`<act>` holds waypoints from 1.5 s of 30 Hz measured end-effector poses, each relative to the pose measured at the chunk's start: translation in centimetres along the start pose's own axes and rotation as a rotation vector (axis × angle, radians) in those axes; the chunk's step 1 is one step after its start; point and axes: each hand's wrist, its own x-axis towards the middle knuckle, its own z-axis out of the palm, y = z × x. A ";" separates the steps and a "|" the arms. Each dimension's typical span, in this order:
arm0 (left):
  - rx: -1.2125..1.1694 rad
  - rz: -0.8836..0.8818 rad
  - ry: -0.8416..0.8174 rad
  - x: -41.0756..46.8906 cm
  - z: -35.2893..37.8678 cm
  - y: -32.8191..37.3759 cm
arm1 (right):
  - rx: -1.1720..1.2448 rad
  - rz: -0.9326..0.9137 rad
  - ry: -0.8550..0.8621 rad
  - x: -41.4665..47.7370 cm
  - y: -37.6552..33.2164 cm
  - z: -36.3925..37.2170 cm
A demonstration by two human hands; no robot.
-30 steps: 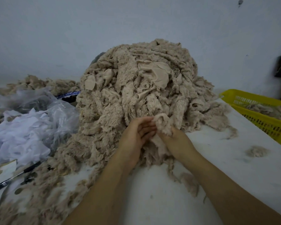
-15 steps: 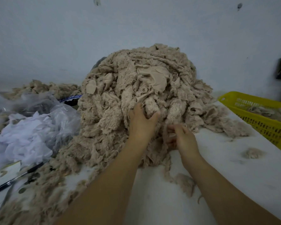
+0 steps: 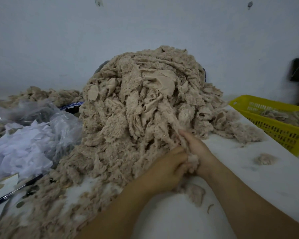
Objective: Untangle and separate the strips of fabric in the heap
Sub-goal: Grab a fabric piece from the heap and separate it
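Observation:
A tall heap of beige fleecy fabric strips (image 3: 141, 104) rises at the middle of the white table (image 3: 248, 173), against the wall. One fluffy strip (image 3: 173, 125) runs from the heap's front down into my hands. My left hand (image 3: 166, 169) is closed around its lower end at the heap's foot. My right hand (image 3: 195, 147) pinches the same strip just above, fingers touching the left hand. The strip's end bunches between both hands.
A yellow slotted basket (image 3: 273, 125) with some strips stands at the right edge. Clear plastic bags with white scraps (image 3: 24, 144) lie on the left. A dark pen (image 3: 19, 188) rests at the left front. Loose tufts (image 3: 264, 158) dot the table; one (image 3: 196, 194) lies under my hands.
My left hand came down from the heap's face and closed on a strip at its foot. My right hand closed on the same strip, now pulled taut out of the heap.

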 end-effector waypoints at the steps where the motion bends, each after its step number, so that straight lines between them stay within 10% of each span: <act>1: -0.046 -0.032 0.032 0.0 0.0 -0.1 | -0.127 -0.068 0.068 0.3 0.2 0.0; 5: -0.396 -0.329 0.254 0.0 -0.3 -0.7 | -0.617 -0.513 0.245 -0.5 0.7 0.9; 11: -1.304 -0.675 0.478 -0.1 -2.6 -2.6 | -1.138 -0.635 -0.242 -1.5 2.9 3.1; 18: -1.353 -0.574 0.733 0.0 -4.3 -3.6 | -1.368 -0.462 -0.172 -0.8 2.7 1.7; 23: -1.621 -0.363 0.592 -0.5 -5.0 -3.4 | -1.469 -0.493 0.084 -0.2 2.2 1.5; 28: -1.428 -0.404 0.648 -0.5 -5.3 -2.8 | -1.320 -0.412 0.355 0.5 1.5 0.5; 40: -1.468 -0.601 1.446 -2.1 -7.9 -6.7 | -1.038 -0.334 0.426 1.0 0.8 -0.4; 45: -1.601 -0.504 1.200 -2.1 -8.1 -6.8 | -0.791 -0.343 0.507 0.7 0.4 -1.3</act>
